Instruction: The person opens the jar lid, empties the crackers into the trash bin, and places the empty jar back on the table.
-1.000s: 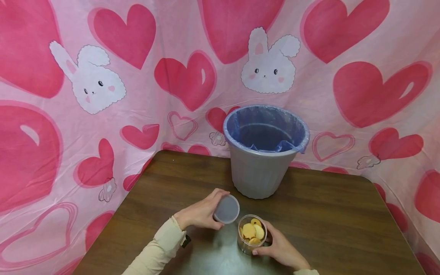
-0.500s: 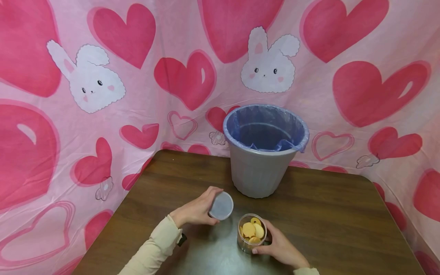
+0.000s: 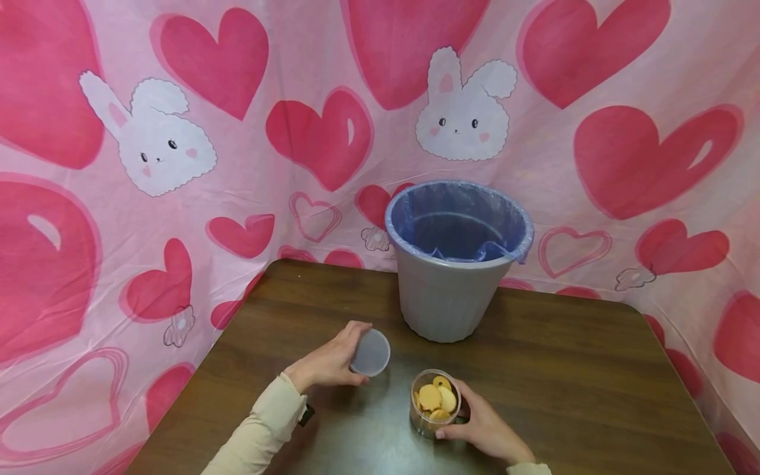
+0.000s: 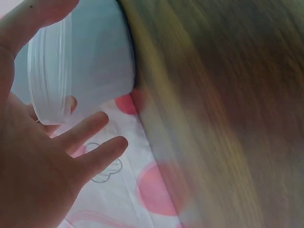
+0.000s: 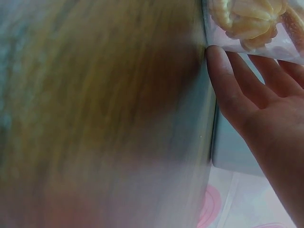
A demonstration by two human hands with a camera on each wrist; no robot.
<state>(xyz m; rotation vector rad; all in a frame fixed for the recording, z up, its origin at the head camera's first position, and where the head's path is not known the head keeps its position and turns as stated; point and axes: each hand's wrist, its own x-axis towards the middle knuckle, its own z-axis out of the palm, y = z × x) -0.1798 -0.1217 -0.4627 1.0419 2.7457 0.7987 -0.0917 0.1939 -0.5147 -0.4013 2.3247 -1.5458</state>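
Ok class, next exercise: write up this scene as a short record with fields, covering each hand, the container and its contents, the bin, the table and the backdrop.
Left hand: holds a round translucent lid by its edge
Right hand: grips the side of the container
Container: clear, round, upright, uncovered
Contents: golden pieces, apparently biscuits
Bin: grey, on the table beyond both hands, blue liner over its rim
Table: brown, wood-grained
Backdrop: pink, with hearts and rabbit faces
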